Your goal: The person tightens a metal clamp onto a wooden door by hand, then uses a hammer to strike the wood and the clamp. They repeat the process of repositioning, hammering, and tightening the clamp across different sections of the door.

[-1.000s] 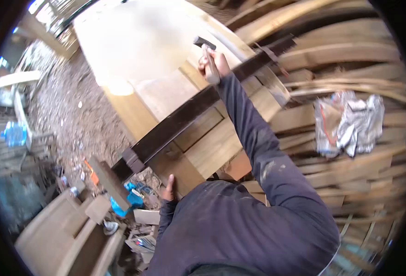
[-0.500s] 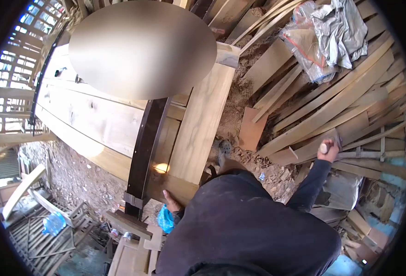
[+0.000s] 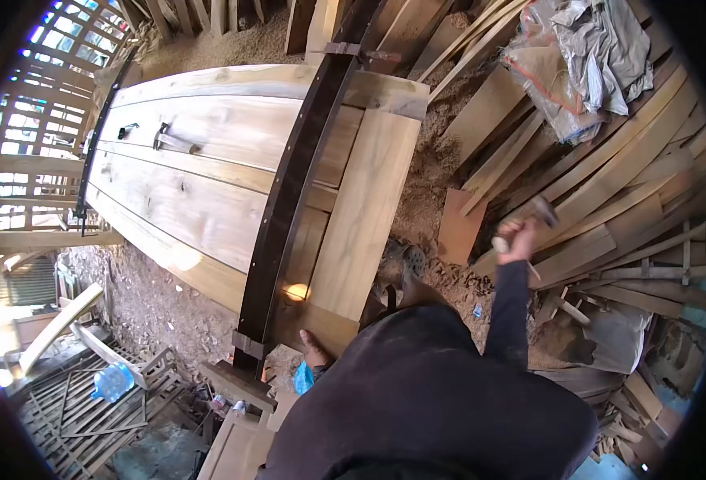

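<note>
My right hand (image 3: 518,238) is wrapped round a hammer (image 3: 545,211), held up to the right of the wooden door panel (image 3: 201,192); it is slightly blurred. The fingers of my left hand (image 3: 314,350) lie stretched out on the near end of the panel's frame, beside a dark metal clamp bar (image 3: 289,188) that crosses the panel. A wide loose-looking board (image 3: 365,216) forms the panel's right side. On the pale planks rests a second hammer (image 3: 178,142) with a small black object (image 3: 129,130) close by.
Long curved wood offcuts (image 3: 609,192) pile up at the right, with plastic sacks (image 3: 581,64) on top. Wood shavings (image 3: 413,188) cover the ground along the panel. At lower left, a clear blue bottle (image 3: 113,382) lies on a slatted wooden rack (image 3: 73,416).
My right hand has swung the hammer leftward and up, nearer the panel. My left hand stays on the frame. The view has shifted a little, and a blurred oval over the panel is gone.
</note>
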